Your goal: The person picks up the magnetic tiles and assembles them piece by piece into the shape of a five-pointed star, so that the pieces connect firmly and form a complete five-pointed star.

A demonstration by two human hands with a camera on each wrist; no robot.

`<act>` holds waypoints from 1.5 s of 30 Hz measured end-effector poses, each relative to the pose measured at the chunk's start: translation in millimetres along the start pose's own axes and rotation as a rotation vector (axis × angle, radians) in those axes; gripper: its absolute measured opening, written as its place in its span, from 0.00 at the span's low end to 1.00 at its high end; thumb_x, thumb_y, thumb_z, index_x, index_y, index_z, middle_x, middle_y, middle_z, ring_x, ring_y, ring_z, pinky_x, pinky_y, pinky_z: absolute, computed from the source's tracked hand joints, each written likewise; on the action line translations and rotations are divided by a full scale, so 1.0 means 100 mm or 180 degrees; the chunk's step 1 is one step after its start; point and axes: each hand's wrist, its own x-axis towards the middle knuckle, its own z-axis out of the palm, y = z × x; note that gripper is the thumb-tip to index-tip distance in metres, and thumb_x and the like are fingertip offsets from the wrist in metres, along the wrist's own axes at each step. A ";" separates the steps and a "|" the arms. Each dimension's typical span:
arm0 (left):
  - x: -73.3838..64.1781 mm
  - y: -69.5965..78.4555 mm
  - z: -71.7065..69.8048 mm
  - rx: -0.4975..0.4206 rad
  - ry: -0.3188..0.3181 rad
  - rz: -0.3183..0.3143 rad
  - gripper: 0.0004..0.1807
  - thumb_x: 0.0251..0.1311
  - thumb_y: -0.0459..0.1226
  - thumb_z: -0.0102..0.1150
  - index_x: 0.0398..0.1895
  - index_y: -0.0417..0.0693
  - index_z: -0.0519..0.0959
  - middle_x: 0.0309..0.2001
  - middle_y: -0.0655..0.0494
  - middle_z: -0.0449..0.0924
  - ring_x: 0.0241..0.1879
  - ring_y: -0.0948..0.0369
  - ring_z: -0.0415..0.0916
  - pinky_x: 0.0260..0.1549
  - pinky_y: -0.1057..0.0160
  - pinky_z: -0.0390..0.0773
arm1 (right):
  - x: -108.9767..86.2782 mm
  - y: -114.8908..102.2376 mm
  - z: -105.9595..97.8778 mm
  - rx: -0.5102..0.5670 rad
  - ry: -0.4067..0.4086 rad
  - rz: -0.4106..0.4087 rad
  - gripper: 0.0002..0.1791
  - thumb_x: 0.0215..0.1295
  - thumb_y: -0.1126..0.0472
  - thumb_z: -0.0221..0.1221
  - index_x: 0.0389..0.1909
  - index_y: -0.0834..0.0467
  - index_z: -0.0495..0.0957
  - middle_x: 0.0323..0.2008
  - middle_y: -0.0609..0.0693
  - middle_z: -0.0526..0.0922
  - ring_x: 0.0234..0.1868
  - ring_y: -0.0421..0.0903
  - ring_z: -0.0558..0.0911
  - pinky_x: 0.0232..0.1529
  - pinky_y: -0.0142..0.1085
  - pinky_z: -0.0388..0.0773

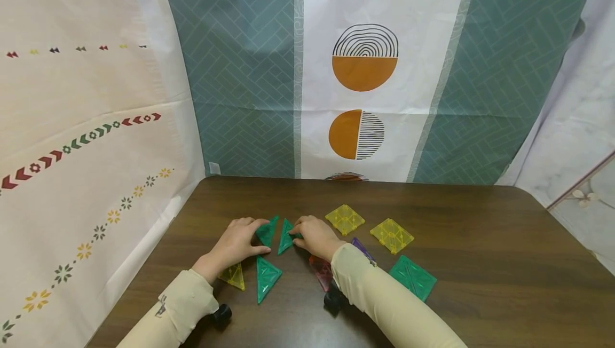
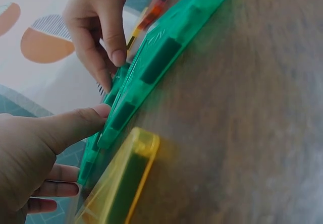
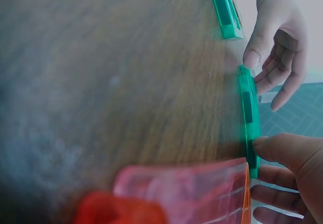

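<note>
In the head view my left hand [image 1: 240,244] holds a green triangular magnetic tile [image 1: 267,232] at its edges, thumb toward me and fingers on the far side. Just to the right, my right hand [image 1: 316,237] pinches a second green triangular tile [image 1: 285,237], with a narrow gap between the two. Closer to me lies a third green triangle [image 1: 267,277]. A yellow triangular tile [image 1: 234,276] is partly hidden under the left wrist. By the right wrist, a red tile [image 1: 320,270] is partly covered; it looks pink in the right wrist view [image 3: 192,191].
Two yellow square tiles [image 1: 345,219] lie beyond the right hand. A purple tile [image 1: 361,248] shows beside the right sleeve, and a green square [image 1: 413,277] with a diagonal line sits farther right. Patterned cloths [image 1: 240,70] hang behind the brown table [image 1: 480,241].
</note>
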 end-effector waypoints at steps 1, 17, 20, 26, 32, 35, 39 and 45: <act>0.00 0.01 0.00 -0.0002 -0.0009 -0.0007 0.36 0.49 0.52 0.71 0.62 0.49 0.73 0.54 0.46 0.79 0.56 0.45 0.74 0.62 0.43 0.66 | 0.00 0.00 0.00 -0.0001 0.0001 0.0000 0.15 0.65 0.54 0.61 0.51 0.52 0.83 0.50 0.49 0.82 0.52 0.47 0.80 0.55 0.38 0.78; 0.00 0.10 0.02 0.0030 0.0017 0.0106 0.36 0.48 0.52 0.72 0.60 0.48 0.74 0.53 0.46 0.80 0.55 0.46 0.74 0.62 0.44 0.66 | 0.00 -0.01 0.00 -0.0020 -0.0033 0.0051 0.16 0.64 0.52 0.61 0.52 0.51 0.83 0.50 0.48 0.82 0.52 0.46 0.79 0.55 0.38 0.78; 0.00 0.12 0.02 0.0035 0.0018 0.0115 0.36 0.47 0.52 0.72 0.59 0.49 0.75 0.53 0.46 0.79 0.55 0.46 0.74 0.62 0.44 0.67 | -0.01 -0.03 -0.01 -0.0018 -0.0031 0.0064 0.16 0.64 0.52 0.62 0.52 0.51 0.83 0.50 0.48 0.82 0.52 0.46 0.79 0.55 0.38 0.78; 0.00 0.14 0.05 0.0069 0.0042 0.0072 0.35 0.47 0.53 0.72 0.59 0.50 0.75 0.53 0.48 0.80 0.55 0.47 0.74 0.62 0.46 0.67 | -0.01 -0.05 -0.03 -0.0020 -0.0044 0.0086 0.17 0.64 0.52 0.62 0.52 0.51 0.83 0.50 0.48 0.83 0.52 0.46 0.79 0.55 0.38 0.78; -0.01 0.15 0.03 0.0045 -0.0017 0.0067 0.36 0.48 0.53 0.71 0.60 0.50 0.74 0.54 0.47 0.79 0.56 0.46 0.73 0.62 0.45 0.67 | -0.01 -0.05 -0.03 -0.0005 -0.0084 0.0081 0.18 0.64 0.51 0.62 0.52 0.52 0.82 0.50 0.49 0.82 0.53 0.47 0.79 0.56 0.39 0.78; -0.02 0.16 -0.01 0.0014 -0.0045 0.0058 0.37 0.48 0.53 0.71 0.61 0.50 0.73 0.55 0.46 0.78 0.57 0.46 0.72 0.62 0.44 0.66 | -0.03 -0.05 -0.03 0.0027 -0.0056 0.0060 0.18 0.63 0.51 0.62 0.52 0.53 0.82 0.50 0.50 0.82 0.53 0.47 0.80 0.56 0.40 0.78; -0.02 0.18 -0.08 -0.0010 0.0015 0.0121 0.37 0.49 0.51 0.71 0.62 0.49 0.72 0.55 0.46 0.77 0.57 0.46 0.72 0.62 0.43 0.66 | -0.06 -0.05 -0.06 0.0069 0.0067 0.0002 0.19 0.65 0.49 0.61 0.53 0.53 0.82 0.51 0.50 0.82 0.53 0.48 0.80 0.57 0.40 0.77; -0.07 0.21 -0.17 0.0012 0.0233 0.0224 0.36 0.49 0.50 0.71 0.62 0.49 0.73 0.54 0.48 0.79 0.56 0.47 0.74 0.61 0.44 0.68 | -0.12 -0.12 -0.14 0.0164 0.0156 -0.0018 0.21 0.67 0.47 0.58 0.56 0.52 0.79 0.54 0.50 0.81 0.56 0.47 0.79 0.59 0.40 0.76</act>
